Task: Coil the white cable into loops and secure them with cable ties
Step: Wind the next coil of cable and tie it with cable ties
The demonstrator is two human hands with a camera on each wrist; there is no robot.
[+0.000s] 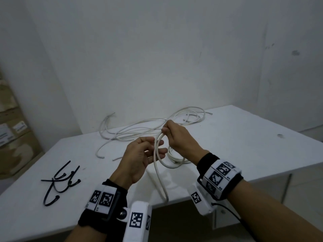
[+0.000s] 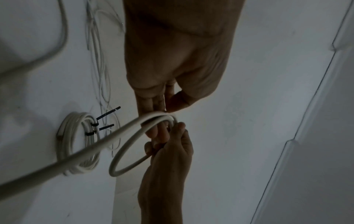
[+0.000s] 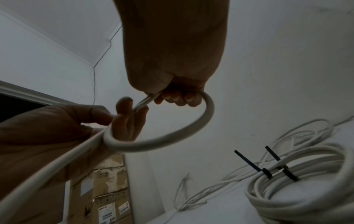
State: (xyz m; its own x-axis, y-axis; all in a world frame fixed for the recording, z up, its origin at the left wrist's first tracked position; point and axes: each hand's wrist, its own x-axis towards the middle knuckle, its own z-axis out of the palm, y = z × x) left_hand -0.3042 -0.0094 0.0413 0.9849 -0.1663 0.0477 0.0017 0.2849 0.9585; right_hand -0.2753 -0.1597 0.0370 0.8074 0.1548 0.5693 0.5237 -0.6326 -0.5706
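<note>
A thick white cable [image 1: 158, 154] forms a single loop held above the table between both hands. My right hand [image 1: 166, 131] grips the top of the loop in curled fingers, which shows plainly in the right wrist view [image 3: 172, 95]. My left hand [image 1: 155, 147] has its fingers straight and pushed through the loop [image 3: 191, 125], so the cable lies across them. The cable's tail [image 1: 163, 191] runs down over the table's front edge. Several black cable ties [image 1: 61, 180] lie on the table to the left.
A finished white coil [image 2: 76, 144] bound with two black ties lies under my hands. Loose thin white cables [image 1: 148, 126] sprawl across the back of the white table [image 1: 244, 145]. Cardboard boxes [image 1: 12, 137] stand at the left by the wall.
</note>
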